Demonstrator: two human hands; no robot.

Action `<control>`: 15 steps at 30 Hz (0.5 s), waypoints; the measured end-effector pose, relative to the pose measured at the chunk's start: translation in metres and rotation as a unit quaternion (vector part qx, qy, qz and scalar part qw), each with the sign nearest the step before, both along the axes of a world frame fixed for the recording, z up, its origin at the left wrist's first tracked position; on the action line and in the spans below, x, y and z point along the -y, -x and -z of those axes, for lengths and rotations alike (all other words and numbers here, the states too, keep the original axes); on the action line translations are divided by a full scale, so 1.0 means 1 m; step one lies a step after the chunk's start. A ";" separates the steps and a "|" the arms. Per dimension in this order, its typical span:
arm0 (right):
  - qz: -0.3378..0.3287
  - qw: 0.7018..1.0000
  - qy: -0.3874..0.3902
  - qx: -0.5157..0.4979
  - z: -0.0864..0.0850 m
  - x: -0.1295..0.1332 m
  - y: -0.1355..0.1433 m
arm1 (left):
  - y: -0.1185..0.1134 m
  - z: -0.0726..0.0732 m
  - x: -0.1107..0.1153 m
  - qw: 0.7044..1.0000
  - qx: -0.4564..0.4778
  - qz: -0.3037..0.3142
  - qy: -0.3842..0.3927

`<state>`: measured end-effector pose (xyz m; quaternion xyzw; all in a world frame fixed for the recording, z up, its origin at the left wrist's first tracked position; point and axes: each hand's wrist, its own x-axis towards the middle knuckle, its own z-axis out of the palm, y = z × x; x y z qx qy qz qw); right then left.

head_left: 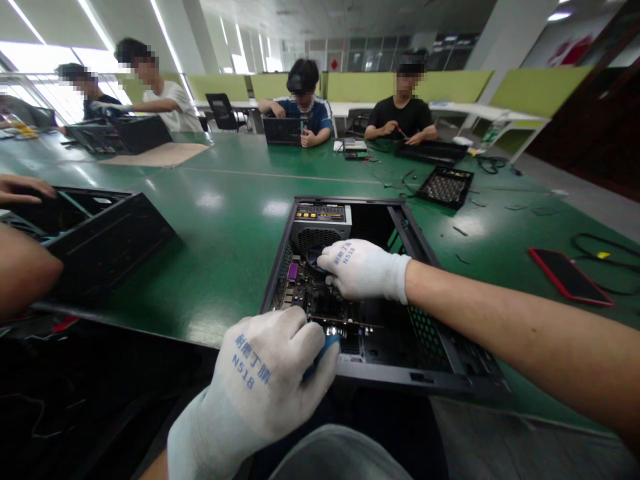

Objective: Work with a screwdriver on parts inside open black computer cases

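An open black computer case (430, 380) lies on its side on the green table in front of me. My right hand (357, 270), in a white knit glove, reaches inside with its fingers bent together at the round CPU fan (315, 257), hiding part of it. My left hand (273, 367), gloved alike with blue fingertips, is curled over the near left corner of the case, beside an expansion card (340, 330); its grip is partly hidden. The motherboard (300, 290) carries a purple port (293, 271). A power supply (323, 223) with a yellow-marked label sits at the far end.
Left of me, another person's arm (25, 273) reaches to a second black case (110, 247). A red-edged phone (570, 277) and black cables (605, 247) lie at right. Beyond are a black perforated part (445, 185) and several people working across the table (225, 193).
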<state>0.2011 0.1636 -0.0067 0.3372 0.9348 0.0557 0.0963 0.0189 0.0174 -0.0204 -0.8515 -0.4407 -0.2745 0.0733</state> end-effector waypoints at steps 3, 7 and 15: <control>0.038 0.999 0.002 0.004 -0.008 0.001 -0.007 | 0.000 0.000 0.000 1.000 0.002 0.005 0.005; 0.097 0.995 0.010 0.039 -0.014 0.005 -0.018 | -0.001 0.001 0.000 1.000 0.003 0.003 0.005; 0.165 0.980 -0.023 0.109 -0.016 0.001 -0.022 | -0.002 -0.002 0.001 1.000 0.004 -0.005 0.001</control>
